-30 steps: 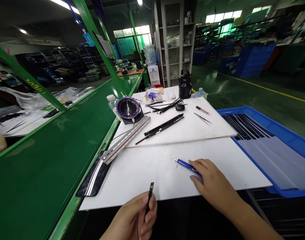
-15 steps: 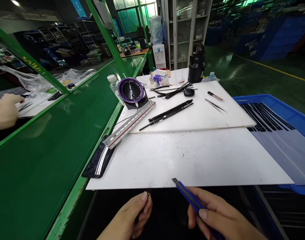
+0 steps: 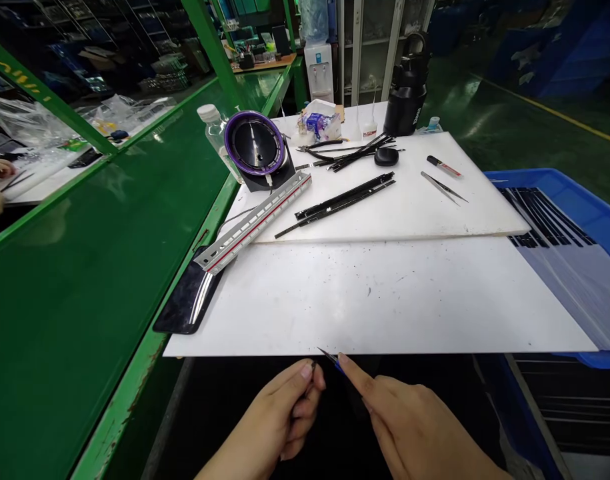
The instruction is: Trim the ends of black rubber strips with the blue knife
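My right hand [image 3: 399, 407] is closed around a blue utility knife [image 3: 339, 365], its thin blade pointing up and left toward the table's front edge. Most of the knife's handle is hidden under my fingers. Beside it, my left hand [image 3: 295, 407] pinches a small dark piece [image 3: 313, 365] between thumb and forefinger; the piece is too small to name. The knife tip is close to the left fingertips, and I cannot tell whether they touch. Both hands are just below the front edge of the white tabletop [image 3: 365, 320].
Black strips [image 3: 345, 203] lie on a white board [image 3: 415, 220], with tweezers [image 3: 442, 187] to the right. A metal ruler-like bar [image 3: 257, 223] leans over a phone [image 3: 187, 300] near a round fan [image 3: 255, 148]. A blue bin [image 3: 575, 183] holds more strips at right.
My right hand has turned and brought the knife left, close to my left hand. The left hand has shifted slightly right and up. The view has tilted down.
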Tool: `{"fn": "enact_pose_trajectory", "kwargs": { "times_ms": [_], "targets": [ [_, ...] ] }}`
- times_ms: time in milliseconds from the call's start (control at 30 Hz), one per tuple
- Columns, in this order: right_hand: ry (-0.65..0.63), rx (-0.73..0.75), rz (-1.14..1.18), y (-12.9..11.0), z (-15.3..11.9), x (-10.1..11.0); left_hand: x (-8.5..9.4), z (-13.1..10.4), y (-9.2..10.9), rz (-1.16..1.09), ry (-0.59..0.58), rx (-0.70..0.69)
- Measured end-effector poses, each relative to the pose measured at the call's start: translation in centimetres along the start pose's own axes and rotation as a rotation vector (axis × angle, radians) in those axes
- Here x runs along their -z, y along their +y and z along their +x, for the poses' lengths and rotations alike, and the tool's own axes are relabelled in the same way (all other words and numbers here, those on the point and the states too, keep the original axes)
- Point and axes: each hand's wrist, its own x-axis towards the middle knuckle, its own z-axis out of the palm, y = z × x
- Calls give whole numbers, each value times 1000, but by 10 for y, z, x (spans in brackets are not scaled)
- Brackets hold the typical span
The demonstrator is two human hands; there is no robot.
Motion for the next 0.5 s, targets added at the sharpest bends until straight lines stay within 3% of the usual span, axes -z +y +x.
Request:
{"fn": "enact_pose_trajectory", "kwargs": {
  "times_ms": [233, 500],
  "targets": [
    [-89, -34, -129, 0, 0, 8, -6, 11, 0, -3, 19, -5],
    [-246, -81, -228, -5, 5, 12, -12, 9, 1, 2, 75, -17]
  ]
}}
